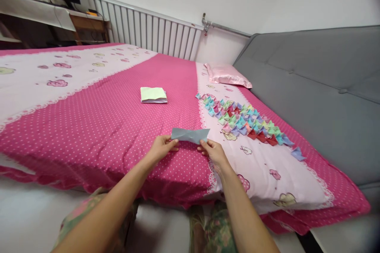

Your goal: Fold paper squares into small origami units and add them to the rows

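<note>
A bed covered by a pink dotted sheet (103, 126) filled the view, with a white radiator (148, 31) along the wall behind it. A small stack of paper (153, 95), pale green on top, lay flat on the sheet, well apart from the hands. At the near edge, the left hand (160, 148) pinched the left end of a grey folded paper (190, 134), which rested on the sheet; the right hand (213, 152) pinched its right end. Farther right, many small coloured folded pieces (243, 120) lay in close rows, a pink pillow (227, 75) beyond them. A grey padded panel (311, 87) bordered the bed.
</note>
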The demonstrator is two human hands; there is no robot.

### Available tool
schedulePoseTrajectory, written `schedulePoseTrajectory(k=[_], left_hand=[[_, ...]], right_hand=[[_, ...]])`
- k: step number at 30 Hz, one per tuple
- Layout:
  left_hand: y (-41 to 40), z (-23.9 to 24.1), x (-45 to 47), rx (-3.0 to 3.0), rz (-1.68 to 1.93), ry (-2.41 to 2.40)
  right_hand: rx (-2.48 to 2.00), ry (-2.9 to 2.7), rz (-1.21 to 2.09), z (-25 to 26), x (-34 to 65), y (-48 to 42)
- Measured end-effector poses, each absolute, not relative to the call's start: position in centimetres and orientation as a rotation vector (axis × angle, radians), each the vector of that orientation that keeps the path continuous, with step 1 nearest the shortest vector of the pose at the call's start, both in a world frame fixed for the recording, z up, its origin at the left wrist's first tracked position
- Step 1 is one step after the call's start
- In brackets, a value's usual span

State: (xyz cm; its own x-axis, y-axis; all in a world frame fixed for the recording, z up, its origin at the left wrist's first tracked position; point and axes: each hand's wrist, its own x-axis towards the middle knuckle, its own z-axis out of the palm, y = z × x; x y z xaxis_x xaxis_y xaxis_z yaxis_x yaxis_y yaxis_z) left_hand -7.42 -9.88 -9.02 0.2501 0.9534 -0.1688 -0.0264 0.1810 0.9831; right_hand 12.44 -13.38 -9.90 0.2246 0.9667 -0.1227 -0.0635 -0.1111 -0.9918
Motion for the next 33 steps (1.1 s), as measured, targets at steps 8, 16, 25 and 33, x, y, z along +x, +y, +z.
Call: schedulePoseTrajectory(k=[8,16,25,33], left_hand=[[-10.4,-8.5,-7.3,1.086,0.972,1.07],[-10.5,-8.4,-7.5,1.034,0.996,1.079],[-10.9,-7.9,-7.4,0.981,1.028,1.114],[-10.6,-8.2,-7.2,0.953,1.039,1.158]], right_hand=[[-1.396,-0.902,1.125,-9.8,12.2,-13.4],[-1.429,-0.86,1.065,-9.7,12.0,-13.4],[-1.444,-0.823,1.045,-9.8,11.9,-13.5],[-1.46,-0.802,1.045,-9.8,11.8,-13.4]])
